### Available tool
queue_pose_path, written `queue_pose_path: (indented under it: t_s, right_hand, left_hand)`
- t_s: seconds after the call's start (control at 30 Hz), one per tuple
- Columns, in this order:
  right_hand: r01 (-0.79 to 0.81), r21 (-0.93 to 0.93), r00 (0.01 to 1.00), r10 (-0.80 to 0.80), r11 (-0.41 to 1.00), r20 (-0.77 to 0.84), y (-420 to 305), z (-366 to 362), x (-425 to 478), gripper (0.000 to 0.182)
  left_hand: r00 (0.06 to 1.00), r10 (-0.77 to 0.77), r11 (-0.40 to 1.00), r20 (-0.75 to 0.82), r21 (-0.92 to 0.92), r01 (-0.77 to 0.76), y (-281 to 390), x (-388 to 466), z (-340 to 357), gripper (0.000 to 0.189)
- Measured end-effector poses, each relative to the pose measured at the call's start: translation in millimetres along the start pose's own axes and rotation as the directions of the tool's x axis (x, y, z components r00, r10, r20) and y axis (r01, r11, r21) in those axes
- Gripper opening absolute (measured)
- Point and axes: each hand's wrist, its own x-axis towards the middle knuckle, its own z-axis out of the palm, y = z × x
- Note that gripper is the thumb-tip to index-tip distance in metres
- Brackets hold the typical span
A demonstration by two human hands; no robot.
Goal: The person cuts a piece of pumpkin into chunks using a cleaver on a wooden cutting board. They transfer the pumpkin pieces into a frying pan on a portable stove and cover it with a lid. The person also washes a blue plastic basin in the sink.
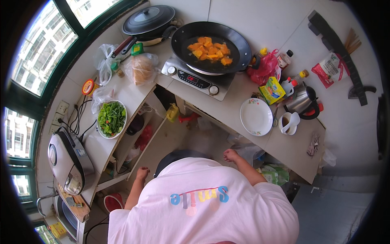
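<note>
Both hands hang low in front of my pink shirt, away from the counter, and no object shows in either. My left hand (pixel 142 173) is loosely curled near the open shelves under the left counter. Loosely closed too, my right hand (pixel 230 155) hangs by the plastic bags beneath the right counter. Ahead, a black wok (pixel 240 45) sits on an induction cooker (pixel 195 80) with a lit red display. Orange chunks, probably pumpkin (pixel 210 50), lie in shallow liquid in it. A white plate (pixel 256 117) with a flower pattern stands on the right counter.
On the left are a bowl of chopped greens (pixel 111 119), a rice cooker (pixel 70 160) and a cutting board (pixel 77 204) over the sink. A cup with a white spoon (pixel 288 123), a kettle (pixel 301 100) and several condiments stand right. A lidded pan (pixel 148 21) is at the back.
</note>
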Motion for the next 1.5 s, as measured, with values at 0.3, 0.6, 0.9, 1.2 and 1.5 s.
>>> queue_pose_path:
  t_s: [0.3, 0.6, 0.9, 1.2, 1.5]
  right_hand:
    - [-0.011, 0.025, 1.000, 0.011, 1.000, 0.000, -1.3, 1.8, 2.3, 0.014]
    - [-0.014, 0.015, 1.000, 0.014, 1.000, 0.005, 0.0, 0.0, 6.7, 0.013]
    - [-0.003, 0.017, 1.000, 0.003, 1.000, 0.017, -0.2, -3.0, 9.2, 0.013]
    - [0.007, -0.009, 1.000, -0.006, 1.000, 0.014, -0.9, -6.5, 9.6, 0.014]
    - [0.009, 0.004, 1.000, -0.009, 1.000, 0.022, -0.4, -14.2, 13.7, 0.011]
  left_hand:
    - [1.000, -0.019, 1.000, -0.019, -0.004, 0.019, -2.0, -5.4, 1.3, 0.035]
    - [1.000, -0.024, 0.999, -0.015, -0.022, 0.024, -9.1, -4.0, 5.8, 0.035]
    - [1.000, -0.016, 0.999, -0.002, -0.030, 0.016, -12.8, -2.0, 8.7, 0.036]
    - [1.000, -0.016, 0.999, 0.001, -0.030, 0.016, -2.7, -10.7, 13.2, 0.034]
    - [1.000, -0.011, 0.999, 0.005, -0.030, 0.011, 2.1, -6.6, 20.7, 0.032]
